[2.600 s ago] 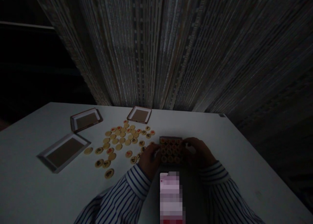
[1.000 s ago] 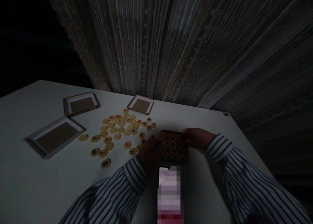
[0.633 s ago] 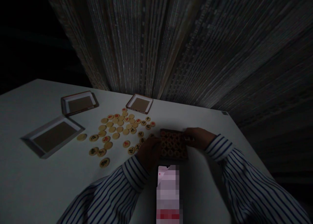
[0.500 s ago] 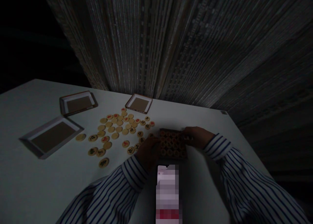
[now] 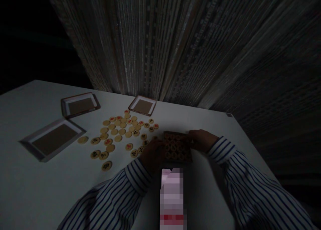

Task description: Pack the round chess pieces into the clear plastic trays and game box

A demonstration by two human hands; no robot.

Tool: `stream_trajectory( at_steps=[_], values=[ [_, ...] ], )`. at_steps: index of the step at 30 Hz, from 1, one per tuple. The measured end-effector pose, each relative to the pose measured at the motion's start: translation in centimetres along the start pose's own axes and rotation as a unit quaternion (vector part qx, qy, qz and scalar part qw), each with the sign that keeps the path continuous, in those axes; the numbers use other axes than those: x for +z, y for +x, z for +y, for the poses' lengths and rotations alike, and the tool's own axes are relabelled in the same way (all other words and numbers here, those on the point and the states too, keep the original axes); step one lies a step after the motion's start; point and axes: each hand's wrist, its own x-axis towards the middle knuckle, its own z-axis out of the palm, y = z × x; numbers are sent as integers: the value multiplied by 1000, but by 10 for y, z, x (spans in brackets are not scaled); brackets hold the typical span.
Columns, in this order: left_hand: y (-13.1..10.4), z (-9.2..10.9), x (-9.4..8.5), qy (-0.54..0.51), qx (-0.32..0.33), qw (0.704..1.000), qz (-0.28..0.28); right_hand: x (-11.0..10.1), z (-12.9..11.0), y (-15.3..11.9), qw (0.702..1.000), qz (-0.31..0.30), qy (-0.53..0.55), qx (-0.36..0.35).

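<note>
Near the right-hand part of the table, a short way in from its near edge, a small dark box lies flat, packed with round game pieces in rows. The left hand rests against the box's left side with its fingers curled over that edge, and the right hand grips the box at its far right corner; both hands are closed narrowly on the box, one at each side. Both arms wear striped sleeves. In this dim light I cannot tell whether either hand pinches a single piece.

Just left of the box, toward the middle of the table, loose pale discs lie scattered flat, some marked in red and some in dark ink; the nearest ones sit just beside the left hand. At the table's far edge, beyond the discs, a small empty tray stands close to the curtain. Toward the far left corner lies a second tray, and nearer the left edge a larger, pale-rimmed tray, well apart from the box. A phone with a lit screen lies at the near edge, between the two sleeves and just on the near side of the box.
</note>
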Motion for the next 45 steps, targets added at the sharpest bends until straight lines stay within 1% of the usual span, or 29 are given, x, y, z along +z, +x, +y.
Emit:
stream_trajectory(
  at_steps=[5, 8, 11, 15, 21, 26, 29, 31, 34, 38, 40, 43, 45],
  values=[
    [2, 3, -3, -7, 9, 1000, -12, 1, 0, 0, 1000, 2, 2, -2],
    [3, 5, -5, -5, -1, 1000, -22, 2, 1, 0, 1000, 8, 2, -3],
    [3, 4, -6, 6, -6, 1000, -27, 2, 1, 0, 1000, 3, -2, -2],
    [2, 2, -5, 11, 7, 1000, -27, 2, 0, 1, 1000, -1, -8, 2],
    [2, 1, -5, 15, 1, 999, -37, 6, 4, 0, 1000, 18, -5, -4],
    [2, 2, -5, 13, 4, 999, -40, 4, 5, -5, 999, 29, 20, -5],
    [2, 2, -5, 11, 6, 999, -33, 3, 5, -10, 998, 51, 47, 7],
    [2, 1, -6, 16, 0, 1000, -24, 5, 4, -16, 994, 78, 67, 25],
    [1, 1, -7, 21, -3, 1000, -16, 13, 0, -26, 984, 136, 98, 66],
    [-1, 0, -7, 21, 5, 1000, -23, 35, -9, -42, 959, 202, 156, 124],
    [-3, -1, -7, 26, 6, 999, -21, 47, -15, -49, 947, 217, 185, 146],
    [-8, -1, -6, 26, 11, 999, -22, 64, -25, -57, 929, 212, 244, 183],
    [-12, -2, -6, 18, 18, 999, -34, 74, -31, -60, 914, 212, 290, 190]
  ],
)
